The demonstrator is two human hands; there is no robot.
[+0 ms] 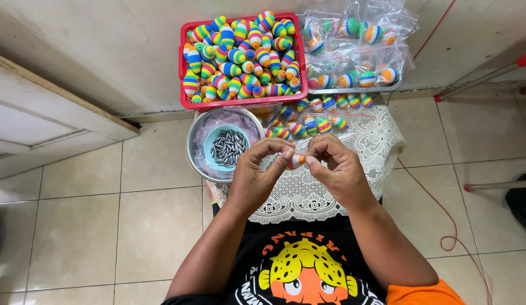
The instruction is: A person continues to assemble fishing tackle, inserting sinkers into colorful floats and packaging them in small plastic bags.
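Striped float [297,160] — half-hidden between fingers [286,153]

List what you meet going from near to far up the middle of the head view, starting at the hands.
Left hand and right hand pinching one striped float → white lace cloth → loose striped floats → red basket heaped with floats.

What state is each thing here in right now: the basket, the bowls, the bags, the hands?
Red basket: heaped full of striped floats.
Steel bowl: holds a blue cup and plastic bags.
Blue cup: part filled with grey metal weights.
Clear bags: packed with floats.
Left hand: pinching one striped float.
Right hand: pinching the same float.
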